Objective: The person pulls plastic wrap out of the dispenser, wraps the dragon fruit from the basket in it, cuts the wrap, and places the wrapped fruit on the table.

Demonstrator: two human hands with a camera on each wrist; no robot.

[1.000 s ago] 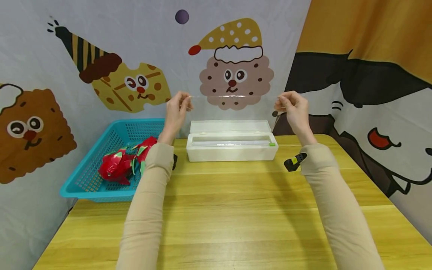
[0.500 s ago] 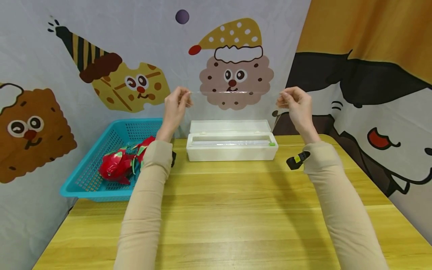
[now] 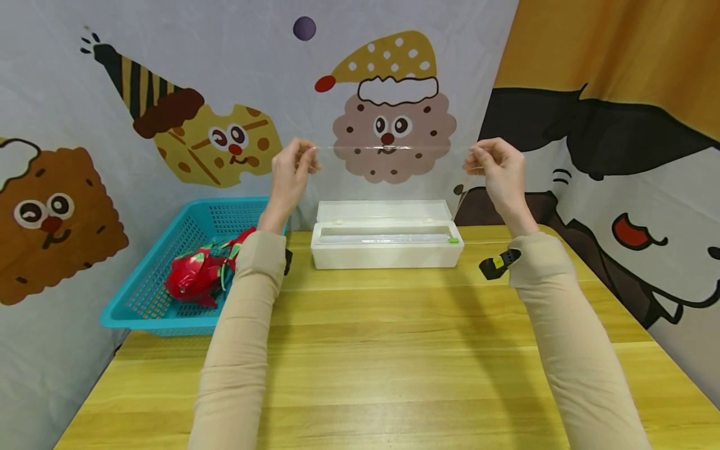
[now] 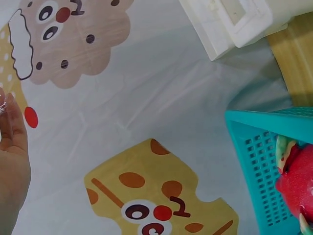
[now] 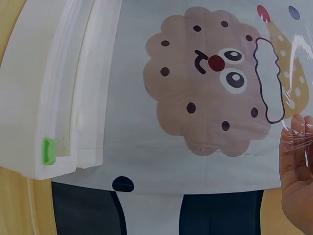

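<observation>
Above the far part of the desk (image 3: 388, 362), a clear film (image 3: 388, 147) spans the space between two raised hands: the left hand (image 3: 289, 175) pinches its left end and the right hand (image 3: 502, 172) its right end, each grip narrow on the film. Below it, at the far side, stands a white box (image 3: 388, 257), its lid (image 3: 385, 211) open at the back, a roll (image 3: 388, 239) inside and a green tab (image 3: 453, 240) at the right. On the left, a blue basket (image 3: 160, 325) holds red dragon fruits (image 3: 194, 278); a cartoon cloth (image 3: 225, 37) hangs behind
</observation>
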